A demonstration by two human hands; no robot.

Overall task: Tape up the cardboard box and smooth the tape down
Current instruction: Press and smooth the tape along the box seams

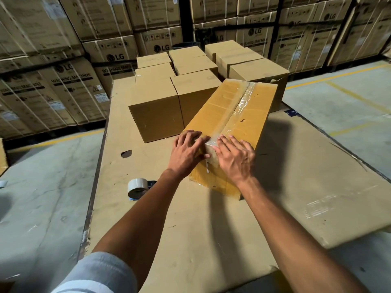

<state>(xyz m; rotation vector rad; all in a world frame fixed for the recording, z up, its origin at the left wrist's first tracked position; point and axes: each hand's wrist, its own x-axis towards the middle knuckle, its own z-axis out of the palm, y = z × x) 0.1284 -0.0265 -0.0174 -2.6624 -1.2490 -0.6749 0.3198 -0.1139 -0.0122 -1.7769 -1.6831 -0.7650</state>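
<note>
A long yellow-brown cardboard box [251, 115] lies angled on the cardboard-covered table [190, 229]. A strip of clear tape [241, 102] runs along its top seam and folds over the near end. My left hand [187, 152] lies flat with spread fingers on the box's near top edge, left of the tape. My right hand [236, 157] presses flat on the same edge, right of the tape. Between my hands a loose tape end hangs down the near face. A roll of tape [137, 188] lies on the table to the left of my left forearm.
Several closed brown boxes [156, 115] stand in rows right behind and left of the long box. Stacked washing-machine cartons [69, 81] fill the background. Concrete floor with yellow lines lies on both sides of the table. A small tear [126, 153] marks the table covering.
</note>
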